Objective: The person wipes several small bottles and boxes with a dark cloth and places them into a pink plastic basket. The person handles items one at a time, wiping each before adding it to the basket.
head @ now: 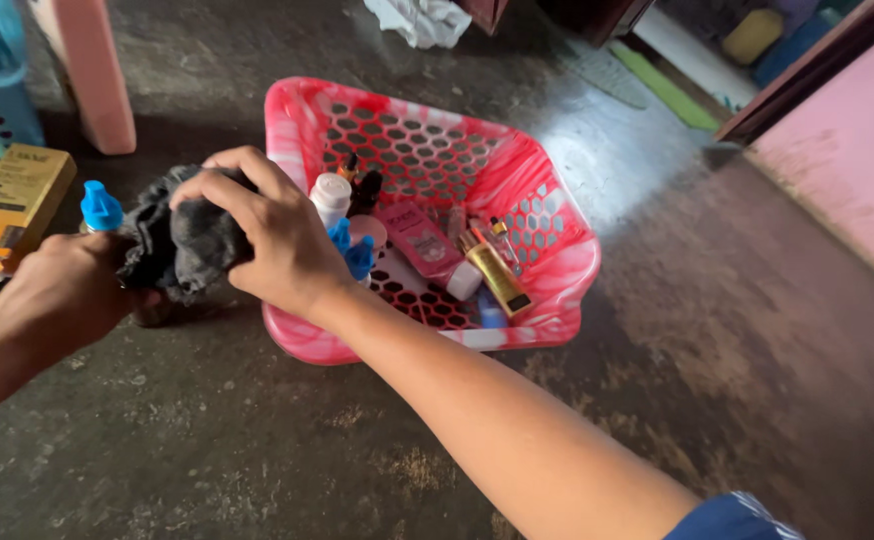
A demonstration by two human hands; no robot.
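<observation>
Left of centre in the frame, a dark grey cloth (179, 243) is being rubbed over a bottle with a blue cap (102, 207), so wiping looks to be the step in hand; a fresh face would call for turning the bottle. The right hand (272, 235) presses the cloth, fingers curled over it. The left hand (62, 290) grips the bottle from below. A pink basket (557, 290) of toiletries sits just beside, on the concrete floor (257, 440).

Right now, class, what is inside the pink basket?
The pink basket holds a white bottle, a pink tube, a gold tube and blue caps. The right hand covers its near-left corner.
</observation>
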